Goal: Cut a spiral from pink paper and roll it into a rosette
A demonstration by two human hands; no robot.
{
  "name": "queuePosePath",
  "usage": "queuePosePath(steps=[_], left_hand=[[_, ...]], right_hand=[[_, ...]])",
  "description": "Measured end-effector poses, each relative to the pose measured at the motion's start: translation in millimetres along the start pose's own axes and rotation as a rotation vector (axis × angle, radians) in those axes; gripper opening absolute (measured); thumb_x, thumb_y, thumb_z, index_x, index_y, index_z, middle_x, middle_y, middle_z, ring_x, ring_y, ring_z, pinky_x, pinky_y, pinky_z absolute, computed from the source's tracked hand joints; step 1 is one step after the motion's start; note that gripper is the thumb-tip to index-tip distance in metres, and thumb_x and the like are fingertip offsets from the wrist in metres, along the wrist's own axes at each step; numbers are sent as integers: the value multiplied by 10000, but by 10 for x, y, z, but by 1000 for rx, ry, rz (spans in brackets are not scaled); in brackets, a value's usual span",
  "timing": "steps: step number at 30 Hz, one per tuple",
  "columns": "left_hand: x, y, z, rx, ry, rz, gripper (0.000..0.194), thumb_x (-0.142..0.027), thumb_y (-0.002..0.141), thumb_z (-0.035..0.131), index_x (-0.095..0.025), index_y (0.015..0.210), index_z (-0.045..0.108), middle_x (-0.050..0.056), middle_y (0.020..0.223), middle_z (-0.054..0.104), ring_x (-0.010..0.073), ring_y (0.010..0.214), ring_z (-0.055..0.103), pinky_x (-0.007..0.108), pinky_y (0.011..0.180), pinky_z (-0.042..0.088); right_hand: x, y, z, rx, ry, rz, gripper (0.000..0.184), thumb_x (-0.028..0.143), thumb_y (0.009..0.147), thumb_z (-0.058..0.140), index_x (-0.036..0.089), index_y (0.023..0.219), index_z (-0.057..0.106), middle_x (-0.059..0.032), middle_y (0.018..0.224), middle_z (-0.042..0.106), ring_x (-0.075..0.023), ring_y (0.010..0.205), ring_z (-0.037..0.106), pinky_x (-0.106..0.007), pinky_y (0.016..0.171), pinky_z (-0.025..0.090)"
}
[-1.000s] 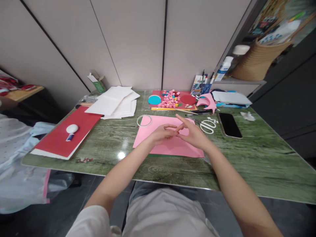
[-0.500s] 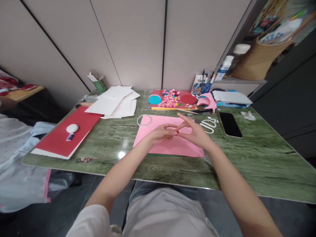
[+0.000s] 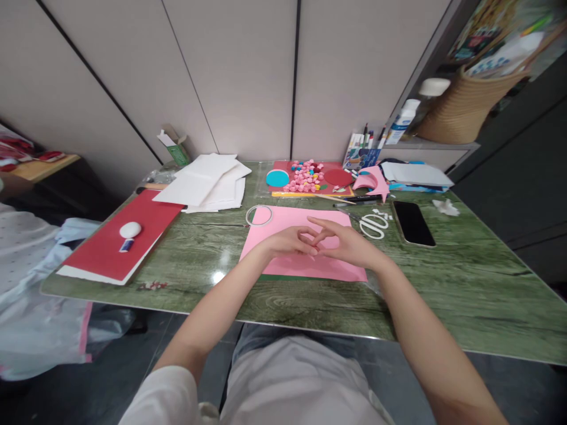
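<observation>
Over a sheet of pink paper (image 3: pixel 274 262), my left hand (image 3: pixel 290 242) and my right hand (image 3: pixel 345 241) meet at the fingertips. The left fingers are bent and spread, with a gap showing between them. On the right hand the index finger stretches out above the others, and the thumb is apart below. No object shows between the two hands, though the touching tips partly hide one another. At the sheet's upper left corner lies a white tape ring (image 3: pixel 247 216). White-handled scissors (image 3: pixel 374 225) rest just right of the paper.
Small pink crumpled balls (image 3: pixel 305 177) lie behind the sheet, near a blue disc (image 3: pixel 277 178) and a red disc (image 3: pixel 338 177). A phone (image 3: pixel 413 223) is on the right. White sheets (image 3: pixel 199 180) and red paper (image 3: pixel 119 248) are on the left, beside another person's sleeve (image 3: pixel 26 248).
Both hands have dropped slightly toward me and drawn closer together. My right hand's raised index finger has come down and to the left. The things on the table have stayed put.
</observation>
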State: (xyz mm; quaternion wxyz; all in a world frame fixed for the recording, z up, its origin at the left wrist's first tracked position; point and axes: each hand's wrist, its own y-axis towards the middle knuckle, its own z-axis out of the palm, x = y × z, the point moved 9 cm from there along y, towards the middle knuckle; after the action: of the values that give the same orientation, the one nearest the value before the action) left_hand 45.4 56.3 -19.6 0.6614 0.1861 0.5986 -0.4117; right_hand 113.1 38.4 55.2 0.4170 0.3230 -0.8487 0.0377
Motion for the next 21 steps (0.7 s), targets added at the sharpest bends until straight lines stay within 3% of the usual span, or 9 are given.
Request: queuePosePath(steps=[3, 6, 11, 15, 17, 21], left_hand=[[22, 18, 38, 37, 5, 5, 433, -206, 557, 732, -137, 939, 542, 69, 836, 634, 133, 750, 599, 314, 733, 429], [21, 48, -24, -25, -23, 29, 433, -196, 544, 737, -133, 931, 552, 66, 827, 636, 124, 732, 596, 292, 707, 427], [-10, 63, -243, -242, -192, 95, 444, -207, 556, 734, -154, 957, 552, 45, 802, 635, 89, 663, 573, 250, 642, 391], [-39, 34, -342, -381, -351, 158, 441, -188, 546, 742, -156, 941, 548, 46, 811, 637, 90, 686, 572, 232, 623, 369], [-71, 23, -352, -413, -394, 205, 440, -183, 539, 746, -151, 932, 550, 44, 805, 637, 90, 693, 574, 224, 626, 365], [-102, 26, -335, -413, -420, 260, 425, -177, 536, 743, -158, 915, 552, 17, 778, 637, 76, 687, 575, 220, 658, 380]], right_hand=[[-17, -5, 36, 43, -3, 8, 694, 181, 688, 607, 277, 1315, 324, 10, 910, 673, -177, 982, 568, -388, 956, 344], [-15, 4, -6, 5, -4, 8, 657, 169, 700, 585, 277, 1302, 345, 10, 918, 663, -170, 969, 565, -373, 943, 355], [-116, 20, -187, -214, -2, 44, 540, 209, 725, 567, 263, 1243, 421, -14, 900, 638, -157, 825, 575, -337, 825, 424], [-351, -5, -231, -370, 128, 188, 408, 284, 778, 504, 228, 1181, 467, -1, 683, 601, -137, 632, 559, -306, 678, 453], [-463, 14, -80, -295, 295, 276, 422, 311, 786, 484, 220, 1196, 441, 15, 596, 577, -129, 545, 541, -292, 604, 451], [-518, 48, 287, -116, 734, 379, 409, 288, 762, 483, 223, 1164, 444, -13, 695, 617, -131, 627, 586, -284, 630, 458]])
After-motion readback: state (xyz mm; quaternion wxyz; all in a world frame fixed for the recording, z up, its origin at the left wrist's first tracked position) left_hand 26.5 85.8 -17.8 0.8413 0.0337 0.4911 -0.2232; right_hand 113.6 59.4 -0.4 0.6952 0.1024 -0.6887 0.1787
